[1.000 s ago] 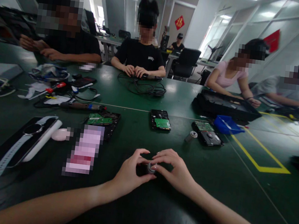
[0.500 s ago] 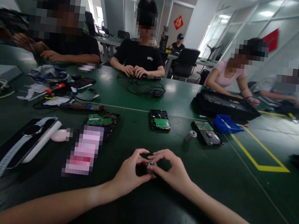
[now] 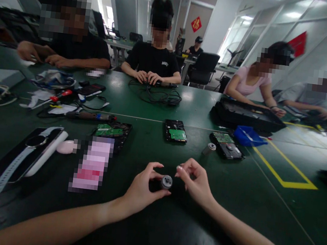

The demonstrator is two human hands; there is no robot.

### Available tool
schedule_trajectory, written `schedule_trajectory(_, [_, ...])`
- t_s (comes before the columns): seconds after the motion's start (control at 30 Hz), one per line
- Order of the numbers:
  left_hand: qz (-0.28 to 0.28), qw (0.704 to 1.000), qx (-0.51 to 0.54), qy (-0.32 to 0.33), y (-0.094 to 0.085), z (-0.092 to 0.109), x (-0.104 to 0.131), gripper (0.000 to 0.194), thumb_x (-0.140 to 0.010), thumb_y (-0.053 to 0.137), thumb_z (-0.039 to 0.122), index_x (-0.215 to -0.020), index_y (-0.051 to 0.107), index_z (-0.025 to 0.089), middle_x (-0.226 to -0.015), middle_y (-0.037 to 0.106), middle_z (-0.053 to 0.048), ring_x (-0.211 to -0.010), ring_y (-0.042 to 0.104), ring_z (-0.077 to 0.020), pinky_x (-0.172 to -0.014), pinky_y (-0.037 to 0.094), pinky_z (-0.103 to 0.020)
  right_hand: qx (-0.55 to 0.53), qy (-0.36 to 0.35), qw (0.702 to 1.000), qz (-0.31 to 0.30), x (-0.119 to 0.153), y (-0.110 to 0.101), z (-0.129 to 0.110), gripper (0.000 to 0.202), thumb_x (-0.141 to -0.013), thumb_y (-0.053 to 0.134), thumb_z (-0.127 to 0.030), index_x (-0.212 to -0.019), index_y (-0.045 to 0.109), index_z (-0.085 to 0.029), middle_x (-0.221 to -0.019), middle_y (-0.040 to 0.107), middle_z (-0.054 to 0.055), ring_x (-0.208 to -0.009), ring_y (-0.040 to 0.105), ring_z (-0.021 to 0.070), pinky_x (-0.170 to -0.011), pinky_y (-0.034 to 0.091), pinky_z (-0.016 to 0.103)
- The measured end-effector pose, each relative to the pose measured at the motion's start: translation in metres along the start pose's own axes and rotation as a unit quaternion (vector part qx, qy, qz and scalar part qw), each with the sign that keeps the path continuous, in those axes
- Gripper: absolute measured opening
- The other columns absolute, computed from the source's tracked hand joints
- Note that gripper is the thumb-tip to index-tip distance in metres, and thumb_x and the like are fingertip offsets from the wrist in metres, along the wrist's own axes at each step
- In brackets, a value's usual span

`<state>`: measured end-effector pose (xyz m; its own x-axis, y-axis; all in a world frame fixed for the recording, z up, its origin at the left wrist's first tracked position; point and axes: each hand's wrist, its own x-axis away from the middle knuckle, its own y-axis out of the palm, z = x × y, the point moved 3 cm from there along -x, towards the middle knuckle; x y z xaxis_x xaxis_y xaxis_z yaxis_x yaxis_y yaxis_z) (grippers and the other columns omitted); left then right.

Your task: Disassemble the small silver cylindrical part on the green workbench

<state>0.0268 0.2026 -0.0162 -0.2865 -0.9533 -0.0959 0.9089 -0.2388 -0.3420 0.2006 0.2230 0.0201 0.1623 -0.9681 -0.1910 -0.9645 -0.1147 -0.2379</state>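
Note:
Between the curved fingers and thumb of my left hand is a small round metal part, its flat face with dark holes turned up. My right hand is raised just to the right, apart from the part, with thumb and index finger pinched together; whatever is between them is too small to name. A second metal cylinder stands beyond my right hand, beside a hard drive with a green board. Another hard drive lies straight ahead.
A phone with a pink screen, a watch, a pink round case and an electric screwdriver lie left. A blue tray and a black casing are at the right. Several people sit across the green table.
My right hand has lifted off the round metal part and moved up and right, uncovering its top face. My left hand has stayed around it.

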Motion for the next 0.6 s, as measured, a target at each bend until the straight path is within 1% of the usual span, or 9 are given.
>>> schedule_trajectory(0.07, [0.002, 1.000, -0.005, -0.002, -0.0005, 0.0001, -0.0005, 0.066, -0.066, 0.080, 0.028, -0.118, 0.041, 0.025, -0.097, 0.072, -0.002, -0.098, 0.068, -0.0242, -0.093, 0.048, -0.043, -0.029, 0.021, 0.999, 0.021, -0.0015, -0.0046, 0.0007, 0.034, -0.088, 0.054, -0.050, -0.073, 0.048, -0.020, -0.059, 0.061, -0.003, -0.035, 0.038, 0.0055, -0.035, 0.032, 0.019])
schedule_trajectory(0.1, [0.004, 1.000, -0.005, -0.001, -0.0007, 0.0003, -0.0006, 0.066, -0.066, 0.081, 0.028, -0.118, 0.041, 0.025, -0.097, 0.072, -0.002, -0.098, 0.068, -0.0241, -0.093, 0.048, -0.043, -0.042, 0.019, 0.999, 0.025, -0.0017, -0.0063, 0.0004, 0.035, -0.089, 0.052, -0.051, -0.074, 0.048, -0.020, -0.060, 0.061, -0.003, -0.036, 0.041, 0.0062, -0.037, 0.035, 0.019])
schedule_trajectory(0.2, [0.005, 1.000, -0.001, 0.003, -0.0013, 0.0009, -0.0005, 0.066, -0.066, 0.081, 0.027, -0.118, 0.041, 0.025, -0.097, 0.072, -0.001, -0.097, 0.069, -0.0232, -0.091, 0.049, -0.041, -0.061, -0.012, 0.998, -0.007, 0.0006, -0.0064, -0.0028, 0.031, -0.091, 0.049, -0.050, -0.082, 0.053, -0.020, -0.070, 0.066, 0.001, -0.062, 0.063, 0.0134, -0.065, 0.053, 0.026])
schedule_trajectory(0.3, [0.001, 1.000, 0.004, 0.007, -0.0012, 0.0010, 0.0000, 0.065, -0.067, 0.080, 0.027, -0.119, 0.041, 0.025, -0.096, 0.072, -0.001, -0.096, 0.069, -0.0221, -0.090, 0.049, -0.039, -0.051, -0.032, 0.995, -0.080, 0.0059, -0.0013, -0.0054, 0.031, -0.092, 0.048, -0.049, -0.100, 0.057, -0.020, -0.096, 0.069, 0.007, -0.094, 0.066, 0.0195, -0.088, 0.051, 0.035])
schedule_trajectory(0.37, [0.000, 1.000, 0.004, 0.009, -0.0009, 0.0008, 0.0003, 0.065, -0.067, 0.080, 0.027, -0.119, 0.041, 0.025, -0.097, 0.072, -0.001, -0.096, 0.069, -0.0217, -0.091, 0.048, -0.038, -0.035, -0.036, 0.996, -0.079, 0.0080, -0.0009, -0.0053, 0.033, -0.093, 0.047, -0.049, -0.096, 0.060, -0.020, -0.094, 0.069, 0.006, -0.085, 0.068, 0.0181, -0.086, 0.052, 0.035])
schedule_trajectory(0.43, [0.000, 1.000, -0.001, 0.010, -0.0009, 0.0009, 0.0001, 0.066, -0.066, 0.081, 0.027, -0.119, 0.041, 0.025, -0.097, 0.072, -0.001, -0.096, 0.068, -0.0214, -0.092, 0.047, -0.038, -0.034, -0.031, 0.998, -0.030, 0.0076, -0.0042, -0.0039, 0.033, -0.094, 0.045, -0.048, -0.083, 0.059, -0.019, -0.077, 0.068, 0.002, -0.058, 0.064, 0.0125, -0.075, 0.054, 0.032])
schedule_trajectory(0.5, [-0.001, 1.000, -0.007, 0.006, -0.0011, 0.0016, -0.0005, 0.067, -0.066, 0.081, 0.027, -0.119, 0.041, 0.025, -0.096, 0.072, 0.000, -0.096, 0.068, -0.0214, -0.092, 0.047, -0.038, -0.051, -0.031, 0.998, 0.010, 0.0062, -0.0083, -0.0034, 0.031, -0.094, 0.045, -0.046, -0.080, 0.055, -0.020, -0.063, 0.065, -0.002, -0.047, 0.058, 0.0111, -0.069, 0.054, 0.031])
schedule_trajectory(0.53, [-0.002, 1.000, -0.009, 0.003, -0.0014, 0.0020, -0.0009, 0.067, -0.066, 0.081, 0.027, -0.119, 0.041, 0.025, -0.095, 0.072, 0.000, -0.096, 0.068, -0.0215, -0.091, 0.047, -0.037, -0.061, -0.036, 0.997, 0.016, 0.0056, -0.0096, -0.0040, 0.028, -0.095, 0.045, -0.045, -0.083, 0.054, -0.020, -0.062, 0.065, -0.002, -0.052, 0.061, 0.0126, -0.071, 0.054, 0.031])
schedule_trajectory(0.6, [-0.003, 1.000, -0.011, -0.002, -0.0018, 0.0031, -0.0017, 0.066, -0.066, 0.081, 0.027, -0.119, 0.041, 0.025, -0.095, 0.072, 0.001, -0.095, 0.068, -0.0218, -0.090, 0.048, -0.037, -0.064, -0.048, 0.997, -0.009, 0.0053, -0.0097, -0.0064, 0.024, -0.095, 0.045, -0.042, -0.095, 0.055, -0.020, -0.076, 0.071, 0.003, -0.077, 0.068, 0.0169, -0.081, 0.053, 0.034])
